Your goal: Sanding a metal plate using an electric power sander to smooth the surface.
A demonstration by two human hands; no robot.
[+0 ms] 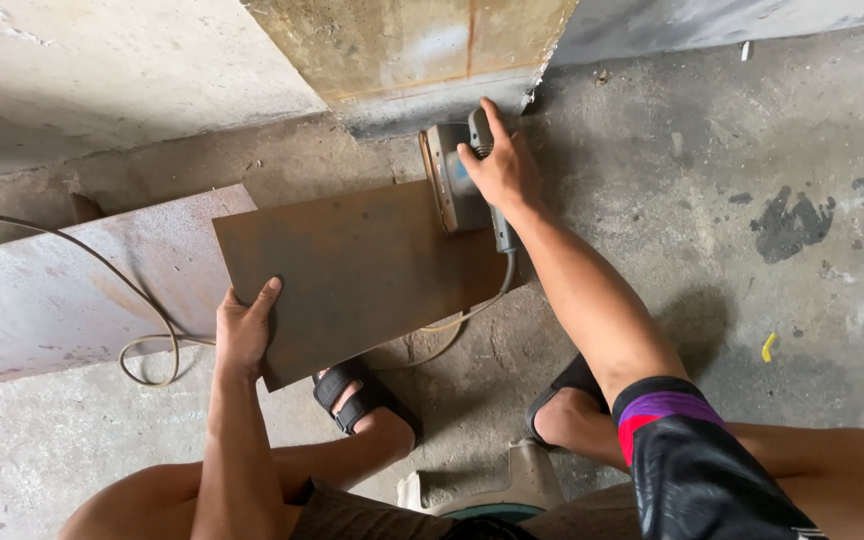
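**Rusty plate held down, power tool at its far corner**

Person sits low on a pale stool (512,480), knees spread, both arms reaching to the concrete floor (732,290).

Left hand (245,328): flat on the near-left edge of a rusty brown steel plate (352,270), thumb up along the edge, fingers spread rather than curled; it presses on the plate, no wrap-around grip visible.

Right hand (500,168): clamped over the body of a grey handheld power tool (457,180), fingers wrapped across its top and handle. The tool sits at the plate's far right corner, touching or overlapping the edge there. Cannot tell whether it is running.

The plate lies roughly flat on the floor, rectangular, turned at a slight angle, between the two hands. Its near corner lies beside the left foot in a black sandal (352,395). The other sandalled foot (562,395) is just right of the plate.

A pale cord (142,330) loops on the floor at left, runs under the plate and comes out at the right toward the tool's handle.

A larger grey, rust-streaked sheet (62,290) lies to the left, partly under the plate. Another rusty sheet (412,45) leans against the wall just beyond the tool. A small yellow scrap (769,347) lies on the floor well to the right.
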